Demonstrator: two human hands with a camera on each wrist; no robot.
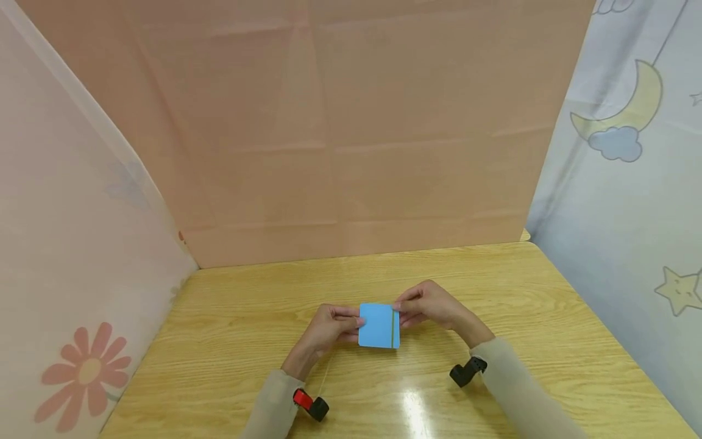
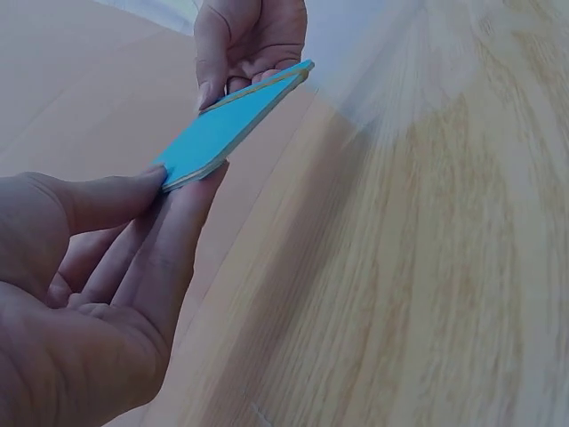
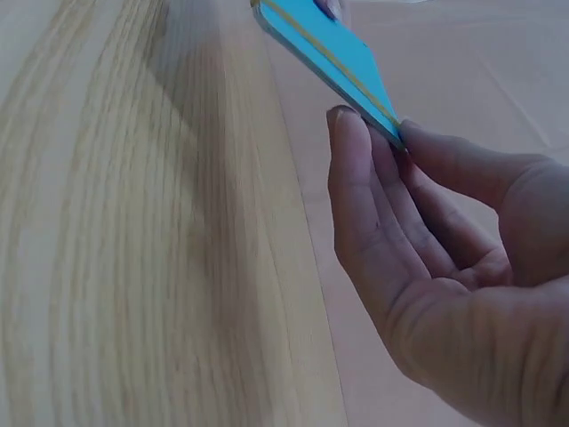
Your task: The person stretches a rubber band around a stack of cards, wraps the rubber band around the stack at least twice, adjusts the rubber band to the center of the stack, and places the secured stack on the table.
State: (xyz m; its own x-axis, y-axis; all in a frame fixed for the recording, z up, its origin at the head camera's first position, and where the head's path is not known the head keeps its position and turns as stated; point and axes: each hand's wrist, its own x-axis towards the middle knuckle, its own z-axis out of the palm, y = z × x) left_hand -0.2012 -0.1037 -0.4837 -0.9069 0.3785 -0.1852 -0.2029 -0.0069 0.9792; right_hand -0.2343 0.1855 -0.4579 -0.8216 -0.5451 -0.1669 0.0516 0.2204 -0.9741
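A small, thin blue notebook [image 1: 376, 326] with rounded corners is held up above the table, with a yellow elastic band [image 1: 392, 334] running round it near its right edge. My left hand [image 1: 326, 331] pinches its left edge, thumb on the blue face and fingers behind. At the opposite edge, beside the band, my right hand [image 1: 436, 306] pinches it between thumb and fingers. Both wrist views show the notebook [image 2: 213, 133] tilted and almost edge-on, its thin side visible. In the right wrist view the thumb of my right hand [image 3: 444, 258] touches its corner.
The wooden table [image 1: 241, 341] extends around both hands. A plain pinkish cloth [image 1: 340, 152] hangs behind it. Patterned curtains stand at the sides, with a flower [image 1: 88, 372] on the left and a moon [image 1: 631, 107] on the right. Both wrists wear dark devices on straps.
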